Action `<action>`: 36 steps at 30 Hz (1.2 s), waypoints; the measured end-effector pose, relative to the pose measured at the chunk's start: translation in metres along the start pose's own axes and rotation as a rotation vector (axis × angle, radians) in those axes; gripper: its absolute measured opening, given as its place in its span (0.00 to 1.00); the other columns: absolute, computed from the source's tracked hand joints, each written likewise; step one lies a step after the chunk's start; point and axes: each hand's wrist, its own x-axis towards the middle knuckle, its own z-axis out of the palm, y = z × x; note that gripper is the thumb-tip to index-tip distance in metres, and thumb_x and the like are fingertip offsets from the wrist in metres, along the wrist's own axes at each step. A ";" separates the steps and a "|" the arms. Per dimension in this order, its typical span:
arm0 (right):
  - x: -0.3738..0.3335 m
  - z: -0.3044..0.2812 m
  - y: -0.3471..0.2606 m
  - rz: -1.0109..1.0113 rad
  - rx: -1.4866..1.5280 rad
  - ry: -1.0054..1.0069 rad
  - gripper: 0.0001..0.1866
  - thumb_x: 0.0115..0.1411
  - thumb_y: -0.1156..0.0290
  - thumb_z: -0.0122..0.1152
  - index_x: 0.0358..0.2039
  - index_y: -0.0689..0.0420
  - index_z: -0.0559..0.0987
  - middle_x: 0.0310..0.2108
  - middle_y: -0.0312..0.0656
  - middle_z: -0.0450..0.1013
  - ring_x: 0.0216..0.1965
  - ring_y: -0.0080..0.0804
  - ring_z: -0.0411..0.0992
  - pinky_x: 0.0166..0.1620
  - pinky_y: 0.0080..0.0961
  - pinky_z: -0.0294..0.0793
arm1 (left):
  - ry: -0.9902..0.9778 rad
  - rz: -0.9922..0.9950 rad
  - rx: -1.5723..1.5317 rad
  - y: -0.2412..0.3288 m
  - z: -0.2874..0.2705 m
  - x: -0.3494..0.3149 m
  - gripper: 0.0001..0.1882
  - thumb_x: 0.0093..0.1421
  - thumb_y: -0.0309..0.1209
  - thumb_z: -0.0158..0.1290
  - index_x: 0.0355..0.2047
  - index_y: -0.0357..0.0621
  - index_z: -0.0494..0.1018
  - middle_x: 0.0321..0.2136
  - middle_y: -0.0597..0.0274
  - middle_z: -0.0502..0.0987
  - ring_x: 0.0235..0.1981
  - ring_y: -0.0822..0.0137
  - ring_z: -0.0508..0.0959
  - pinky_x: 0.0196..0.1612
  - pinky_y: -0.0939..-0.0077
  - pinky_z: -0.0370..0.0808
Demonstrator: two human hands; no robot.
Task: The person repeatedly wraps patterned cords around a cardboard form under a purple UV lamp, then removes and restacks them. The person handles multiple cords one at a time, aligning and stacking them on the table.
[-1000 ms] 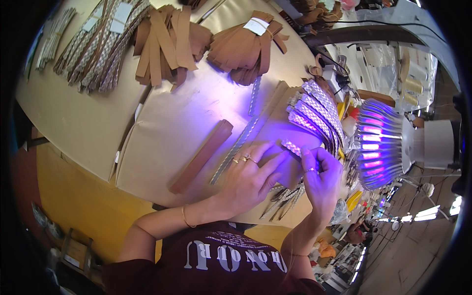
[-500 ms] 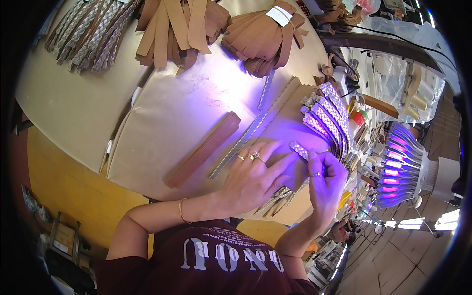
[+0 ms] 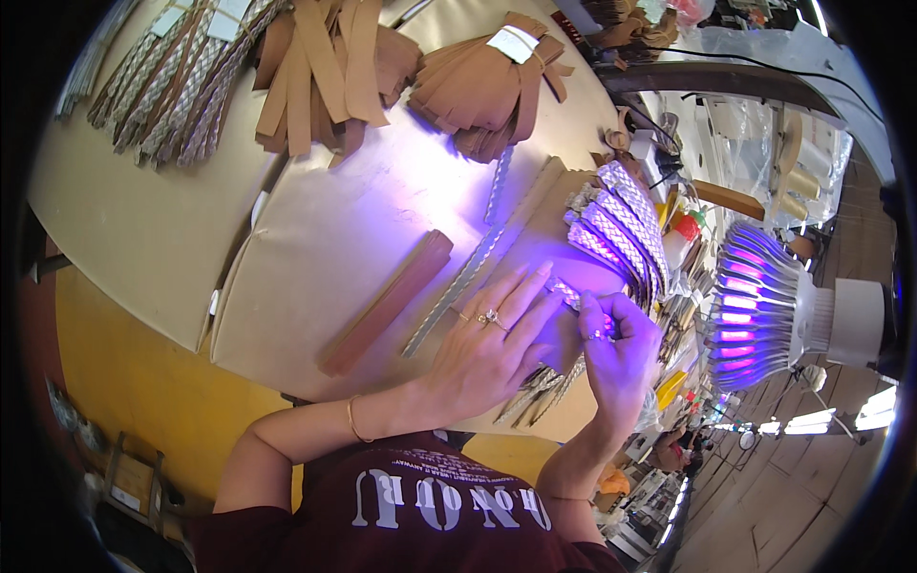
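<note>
My right hand [image 3: 619, 346] is closed in a pinch on a braided strap [image 3: 565, 292], whose short silvery end sticks out past the thumb and fingertips. My left hand [image 3: 485, 349] lies flat beside it with fingers stretched out; the fingertips are close to the strap end, and whether they touch it I cannot tell. Under both hands is a brown sheet [image 3: 554, 250]. Just beyond my right hand, several braided straps [image 3: 619, 229] lie fanned in a pile, lit purple. More thin braided ends [image 3: 544, 393] show below my left hand.
Left of my hands lie a flat brown leather strip [image 3: 390, 304] and a narrow grey strip with a pale patterned edge [image 3: 457, 289]. Bundles of brown strips [image 3: 487, 86] and braided straps [image 3: 181, 95] lie at the far side. A finned purple-lit lamp [image 3: 755, 306] stands at the right.
The whole view has shifted slightly. My right hand, with the braided strap, has come a little closer to my left fingertips. My left hand stays flat.
</note>
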 end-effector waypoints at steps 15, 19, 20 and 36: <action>-0.015 -0.041 0.040 -0.078 -0.278 0.089 0.13 0.55 0.61 0.66 0.28 0.59 0.82 0.22 0.47 0.76 0.26 0.47 0.76 0.31 0.40 0.72 | -0.176 -0.004 -0.047 0.003 -0.004 0.010 0.23 0.64 0.26 0.49 0.59 0.36 0.64 0.58 0.39 0.68 0.59 0.42 0.68 0.64 0.55 0.62; -0.016 -0.045 0.047 0.004 -0.158 0.021 0.18 0.59 0.56 0.64 0.27 0.60 0.81 0.18 0.48 0.75 0.23 0.48 0.76 0.29 0.38 0.72 | -0.215 -0.003 0.038 0.008 -0.008 0.014 0.23 0.64 0.27 0.50 0.59 0.35 0.64 0.58 0.40 0.67 0.59 0.41 0.68 0.63 0.52 0.63; -0.016 -0.043 0.050 0.008 -0.129 0.023 0.18 0.59 0.55 0.64 0.27 0.60 0.81 0.17 0.48 0.74 0.23 0.48 0.76 0.29 0.38 0.72 | -0.217 0.020 0.070 0.009 -0.009 0.014 0.23 0.64 0.27 0.51 0.59 0.35 0.64 0.58 0.40 0.67 0.58 0.41 0.68 0.62 0.51 0.63; -0.019 -0.012 0.117 0.006 0.331 0.067 0.21 0.58 0.51 0.66 0.28 0.61 0.82 0.16 0.41 0.71 0.16 0.29 0.67 0.24 0.30 0.66 | -0.525 0.201 0.643 0.040 -0.016 0.029 0.39 0.61 0.54 0.52 0.67 0.50 0.58 0.65 0.32 0.54 0.63 0.38 0.62 0.65 0.50 0.58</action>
